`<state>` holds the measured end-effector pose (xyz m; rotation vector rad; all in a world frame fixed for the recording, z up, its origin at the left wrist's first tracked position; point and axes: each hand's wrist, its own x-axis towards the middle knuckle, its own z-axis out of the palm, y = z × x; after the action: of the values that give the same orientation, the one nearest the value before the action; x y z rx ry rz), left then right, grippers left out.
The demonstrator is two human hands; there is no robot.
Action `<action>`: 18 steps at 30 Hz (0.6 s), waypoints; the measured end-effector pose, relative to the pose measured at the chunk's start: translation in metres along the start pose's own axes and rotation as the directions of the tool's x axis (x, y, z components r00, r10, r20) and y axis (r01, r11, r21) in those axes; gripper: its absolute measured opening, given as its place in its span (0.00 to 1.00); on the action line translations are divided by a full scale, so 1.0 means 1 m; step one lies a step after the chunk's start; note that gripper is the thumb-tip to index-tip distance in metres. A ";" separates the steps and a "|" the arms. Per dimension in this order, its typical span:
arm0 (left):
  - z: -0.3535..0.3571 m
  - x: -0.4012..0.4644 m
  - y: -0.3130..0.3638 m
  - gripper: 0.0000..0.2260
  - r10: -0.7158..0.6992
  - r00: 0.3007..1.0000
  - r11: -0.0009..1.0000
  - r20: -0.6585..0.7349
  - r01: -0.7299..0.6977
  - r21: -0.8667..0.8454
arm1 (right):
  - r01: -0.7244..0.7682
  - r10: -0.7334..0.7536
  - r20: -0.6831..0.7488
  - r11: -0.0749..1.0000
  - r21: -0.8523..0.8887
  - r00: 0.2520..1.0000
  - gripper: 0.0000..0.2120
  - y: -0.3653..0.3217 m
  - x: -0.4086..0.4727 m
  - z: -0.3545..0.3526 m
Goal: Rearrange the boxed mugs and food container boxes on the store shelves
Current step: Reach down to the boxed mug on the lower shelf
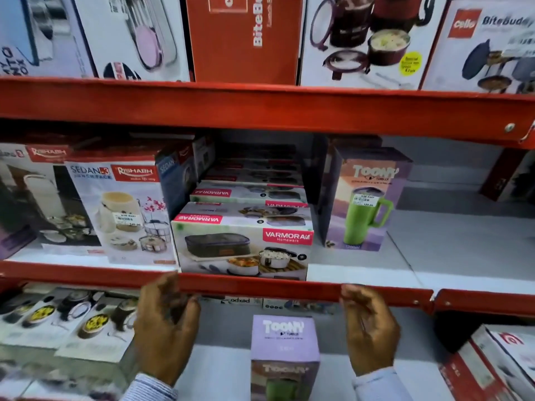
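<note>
A Varmora food container box stands at the front of the middle shelf, with more Varmora boxes stacked behind it. To its right stands a purple Toony tumbler box. A second Toony tumbler box stands on the shelf below, between my hands. My left hand is raised just below the red shelf edge, fingers spread, holding nothing. My right hand is at the same height, also spread and holding nothing. Neither hand touches a box.
Rishabh Sedan lunch pack boxes fill the middle shelf's left. BiteBuddy lunch boxes line the top shelf. Lunch box cartons lie at lower left, red cartons at lower right. Bare shelf spreads right of the upper tumbler box.
</note>
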<state>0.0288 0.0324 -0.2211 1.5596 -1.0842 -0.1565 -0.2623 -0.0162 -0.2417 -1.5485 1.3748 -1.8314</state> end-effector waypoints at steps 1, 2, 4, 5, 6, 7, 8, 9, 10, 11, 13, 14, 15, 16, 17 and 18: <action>0.006 -0.013 -0.011 0.24 -0.037 0.997 0.999 0.068 0.038 -0.013 | -0.024 0.025 0.007 0.998 -0.050 1.000 0.15 0.013 -0.009 -0.007; 0.015 -0.029 -0.027 0.25 -0.092 0.980 0.996 0.174 0.094 -0.006 | -0.083 0.089 0.045 0.991 -0.107 0.995 0.21 0.031 -0.018 -0.013; 0.038 -0.061 -0.056 0.28 -0.256 0.861 0.966 0.439 0.244 0.084 | -0.231 0.277 0.200 0.946 -0.226 0.940 0.27 0.070 -0.039 -0.020; 0.049 -0.074 -0.068 0.30 -0.328 0.775 0.943 0.539 0.304 0.137 | -0.302 0.383 0.314 0.912 -0.279 0.868 0.29 0.088 -0.049 -0.023; 0.059 -0.084 -0.077 0.32 -0.379 0.703 0.923 0.602 0.339 0.184 | -0.348 0.469 0.428 0.877 -0.332 0.773 0.31 0.100 -0.057 -0.023; 0.069 -0.089 -0.081 0.36 -0.404 0.649 0.910 0.645 0.357 0.212 | -0.365 0.517 0.515 0.853 -0.372 0.684 0.32 0.109 -0.061 -0.020; 0.078 -0.087 -0.082 0.39 -0.412 0.617 0.905 0.670 0.364 0.221 | -0.375 0.545 0.566 0.838 -0.397 0.618 0.33 0.111 -0.060 -0.014; 0.088 -0.082 -0.082 0.40 -0.402 0.606 0.906 0.687 0.372 0.202 | -0.373 0.545 0.602 0.839 -0.397 0.584 0.34 0.112 -0.057 -0.005; 0.096 -0.078 -0.082 0.40 -0.369 0.610 0.916 0.701 0.364 0.166 | -0.368 0.532 0.627 0.846 -0.385 0.569 0.34 0.111 -0.054 0.003; 0.101 -0.076 -0.081 0.39 -0.340 0.617 0.928 0.710 0.344 0.145 | -0.387 0.525 0.641 0.850 -0.358 0.560 0.33 0.107 -0.052 0.008; 0.101 -0.078 -0.079 0.38 -0.322 0.648 0.937 0.690 0.325 0.131 | -0.454 0.520 0.640 0.845 -0.284 0.566 0.30 0.096 -0.053 0.012; 0.104 -0.096 -0.079 0.37 -0.352 0.626 0.929 0.696 0.324 0.179 | -0.482 0.555 0.628 0.821 -0.306 0.546 0.30 0.102 -0.067 0.002; 0.101 -0.115 -0.075 0.36 -0.375 0.612 0.919 0.696 0.342 0.195 | -0.506 0.589 0.619 0.796 -0.333 0.519 0.30 0.104 -0.082 -0.011; 0.096 -0.117 -0.070 0.34 -0.354 0.652 0.927 0.671 0.342 0.157 | -0.497 0.573 0.612 0.809 -0.315 0.545 0.30 0.101 -0.084 -0.015; 0.090 -0.123 -0.067 0.33 -0.324 0.688 0.939 0.649 0.319 0.131 | -0.489 0.565 0.599 0.816 -0.307 0.567 0.30 0.099 -0.089 -0.021; 0.085 -0.123 -0.064 0.33 -0.299 0.705 0.946 0.643 0.307 0.103 | -0.483 0.549 0.596 0.827 -0.287 0.586 0.30 0.093 -0.087 -0.027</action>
<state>-0.0589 0.0512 -0.3573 1.7089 -1.3348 -1.0055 -0.2853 0.0214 -0.3641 -1.4131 1.3509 -0.7459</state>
